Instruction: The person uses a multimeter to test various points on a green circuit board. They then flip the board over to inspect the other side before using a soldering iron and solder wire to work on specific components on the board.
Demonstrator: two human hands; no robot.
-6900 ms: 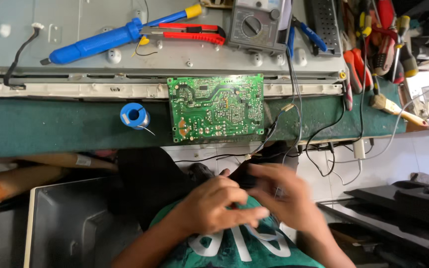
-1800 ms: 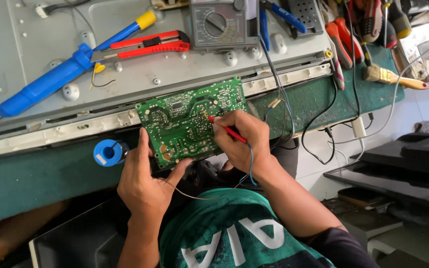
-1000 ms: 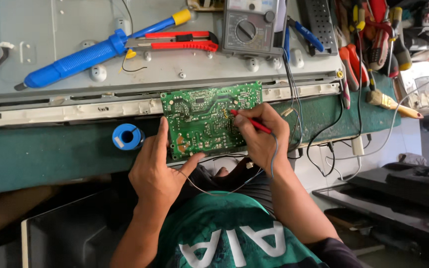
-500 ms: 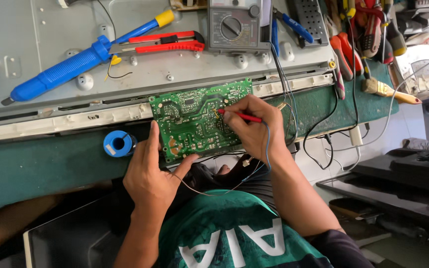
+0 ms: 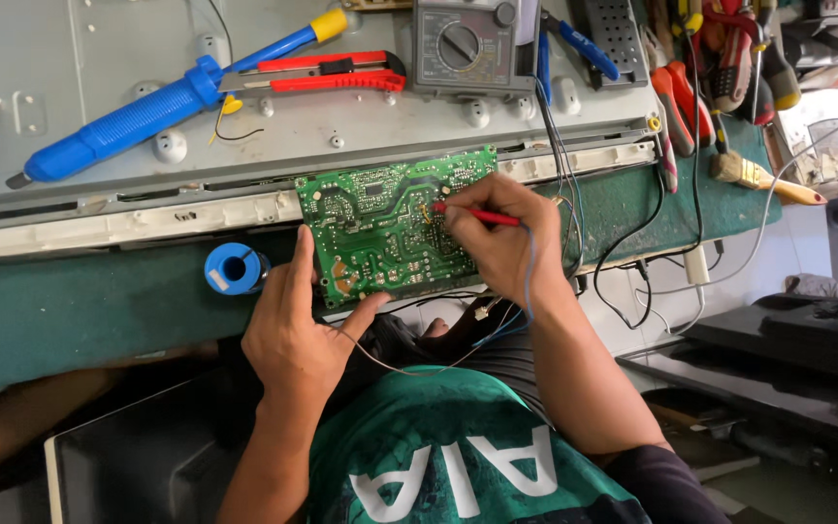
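A green circuit board [image 5: 380, 218] lies solder side up on the green bench mat [image 5: 99, 301]. My left hand [image 5: 298, 330] steadies the board at its lower left corner, index finger along its edge and thumb under its near edge. My right hand [image 5: 497, 243] pinches a red probe [image 5: 482, 215] whose tip touches the middle right of the board. Thin wires [image 5: 497, 325] hang from under my right hand toward my body.
A blue solder spool [image 5: 235, 268] sits left of the board. Behind lie a blue desoldering pump [image 5: 138, 118], a red utility knife [image 5: 327, 73], a grey multimeter [image 5: 463, 44], pliers and screwdrivers [image 5: 720, 58], and a brush [image 5: 763, 180]. A dark screen panel [image 5: 147, 456] stands below.
Earlier both hands were together near my lap; since then they came up to the board. Over the last second the left hand stays at the board's corner and the probe shifts slightly on it.
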